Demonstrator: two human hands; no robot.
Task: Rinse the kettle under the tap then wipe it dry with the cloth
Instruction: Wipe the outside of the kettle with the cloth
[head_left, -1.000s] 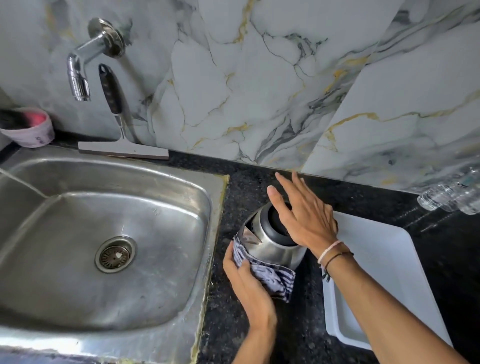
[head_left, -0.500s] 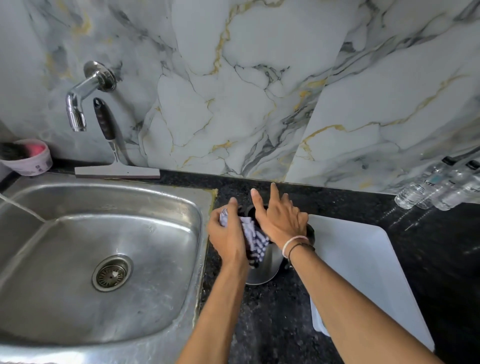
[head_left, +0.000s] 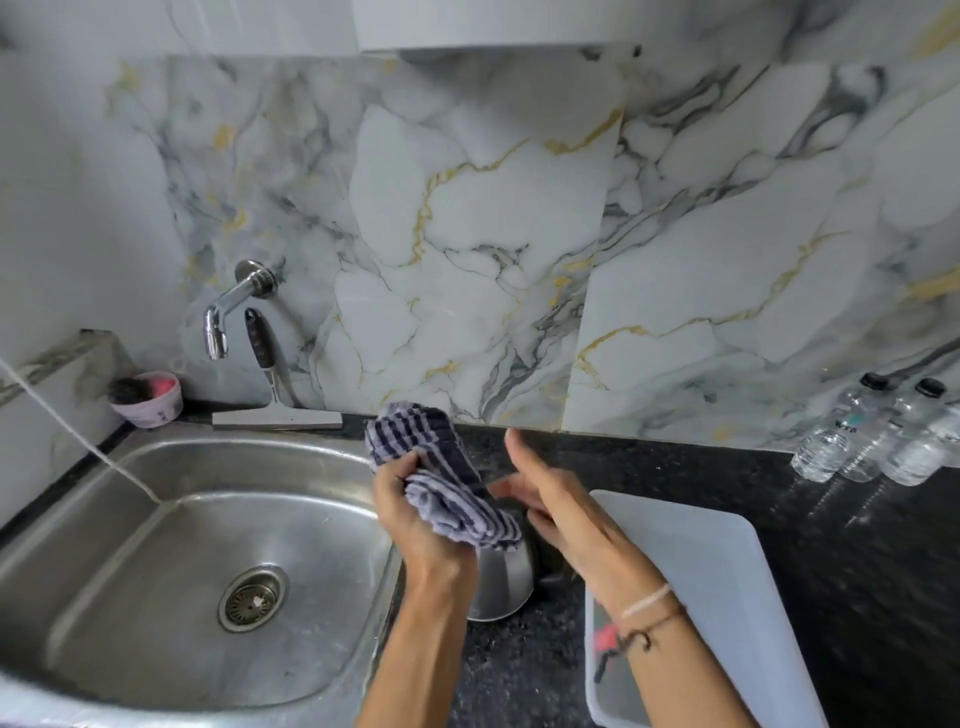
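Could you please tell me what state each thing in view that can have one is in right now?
tap: off, no water running
kettle: on the counter, mostly hidden by the cloth
cloth: bunched, lifted in the left hand
right hand: open, beside the kettle
sink: drain open
bottles: capped

1. Kettle (head_left: 501, 582): shiny steel body, stood on the black countertop (head_left: 519, 670) close to its left edge by the sink; upper part is hidden by the cloth.
2. Cloth (head_left: 441, 483): striped dark blue and pale, bunched, draped over the kettle's top, one end raised toward the countertop's back edge.
3. Tap (head_left: 223, 317): chrome, wall-mounted above the sink; no water is seen running.
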